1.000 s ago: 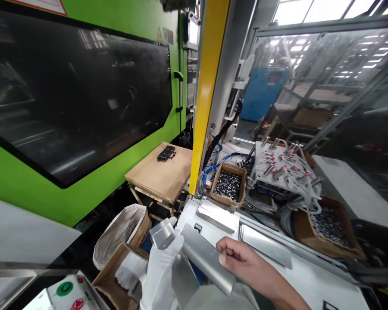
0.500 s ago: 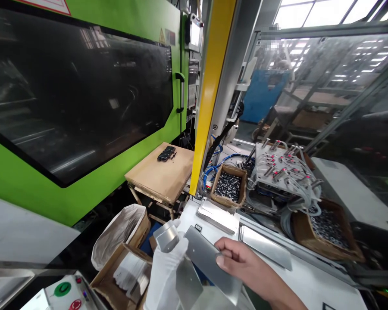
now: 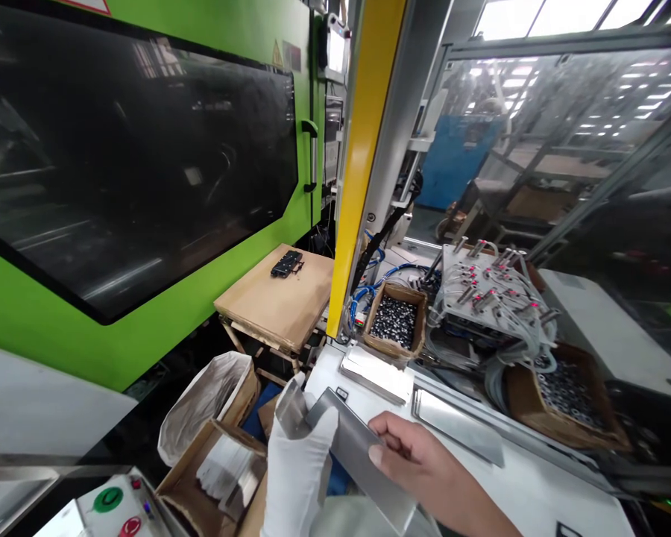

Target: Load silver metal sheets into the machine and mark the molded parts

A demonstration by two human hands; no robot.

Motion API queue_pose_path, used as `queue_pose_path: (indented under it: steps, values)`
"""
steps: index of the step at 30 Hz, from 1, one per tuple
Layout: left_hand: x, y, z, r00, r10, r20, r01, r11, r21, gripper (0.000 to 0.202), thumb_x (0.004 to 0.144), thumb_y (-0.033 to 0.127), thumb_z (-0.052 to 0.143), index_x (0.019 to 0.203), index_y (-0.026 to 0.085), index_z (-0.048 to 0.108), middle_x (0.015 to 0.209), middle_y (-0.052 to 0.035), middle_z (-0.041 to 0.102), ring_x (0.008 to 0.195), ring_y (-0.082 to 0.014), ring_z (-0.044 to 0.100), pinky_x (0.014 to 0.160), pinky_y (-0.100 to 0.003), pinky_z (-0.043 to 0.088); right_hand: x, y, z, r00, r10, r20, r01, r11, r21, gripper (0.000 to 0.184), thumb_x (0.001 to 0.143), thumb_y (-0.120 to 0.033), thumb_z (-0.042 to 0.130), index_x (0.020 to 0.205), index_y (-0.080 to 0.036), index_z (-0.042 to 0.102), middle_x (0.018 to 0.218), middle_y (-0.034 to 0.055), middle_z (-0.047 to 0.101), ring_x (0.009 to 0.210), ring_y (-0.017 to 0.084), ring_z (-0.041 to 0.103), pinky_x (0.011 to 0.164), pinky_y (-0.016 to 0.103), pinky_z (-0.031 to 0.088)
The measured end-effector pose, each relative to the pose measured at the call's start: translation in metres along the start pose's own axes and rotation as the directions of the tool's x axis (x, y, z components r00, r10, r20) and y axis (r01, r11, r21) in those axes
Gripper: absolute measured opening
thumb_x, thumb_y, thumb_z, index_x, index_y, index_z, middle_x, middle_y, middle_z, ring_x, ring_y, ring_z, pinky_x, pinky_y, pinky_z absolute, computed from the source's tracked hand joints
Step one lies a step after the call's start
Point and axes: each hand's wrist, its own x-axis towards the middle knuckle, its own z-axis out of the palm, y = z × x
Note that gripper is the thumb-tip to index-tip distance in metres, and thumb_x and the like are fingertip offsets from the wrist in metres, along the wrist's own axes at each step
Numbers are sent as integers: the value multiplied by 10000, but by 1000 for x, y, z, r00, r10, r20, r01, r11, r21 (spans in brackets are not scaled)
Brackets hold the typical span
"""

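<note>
My left hand (image 3: 296, 470) wears a white glove and grips the near end of a bent grey metal sheet part (image 3: 363, 462) at the bottom centre. My bare right hand (image 3: 419, 466) pinches the same part from the right, thumb on top. The part slants down to the right over a white work surface (image 3: 531, 485). A short folded flap of metal sticks up by my gloved fingers.
A green machine with a dark window (image 3: 117, 171) fills the left. A cardboard-topped stand (image 3: 268, 306) bears a black part (image 3: 287, 264). Boxes of small metal pieces (image 3: 394, 321) and a fixture with hoses (image 3: 489, 294) lie ahead. A bagged bin (image 3: 206, 406) sits below.
Both hands have shifted slightly right and lower with the metal part, and the part has turned so its folded end tilts closer to my gloved hand.
</note>
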Motion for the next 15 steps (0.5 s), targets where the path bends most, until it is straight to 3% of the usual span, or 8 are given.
queue_pose_path:
  steps: [5, 10, 15]
  values:
    - [-6, 5, 4, 999, -23, -32, 24, 1000, 13, 684, 690, 384, 817, 1313, 204, 598, 900, -27, 737, 792, -173, 687, 723, -291, 574, -3, -3, -5, 999, -35, 34, 29, 989, 142, 387, 943, -566, 599, 966, -179, 594, 703, -68, 350, 639, 100, 283, 575, 259, 214]
    - [-16, 16, 11, 997, -13, -72, 16, 999, 44, 501, 712, 372, 797, 1168, 205, 676, 1243, -87, 727, 1151, -259, 671, 926, -298, 560, -7, -5, -8, 998, -46, 49, 34, 973, 226, 427, 909, -587, 639, 973, -166, 610, 700, -52, 437, 631, 95, 312, 572, 255, 211]
    - [-21, 20, 16, 998, -16, -62, 19, 998, 60, 595, 711, 394, 792, 1258, 216, 641, 1219, -85, 741, 1126, -265, 683, 887, -291, 571, -10, -6, -11, 998, -51, 45, 39, 972, 233, 470, 863, -630, 662, 944, -169, 618, 682, -44, 469, 611, 98, 327, 561, 245, 232]
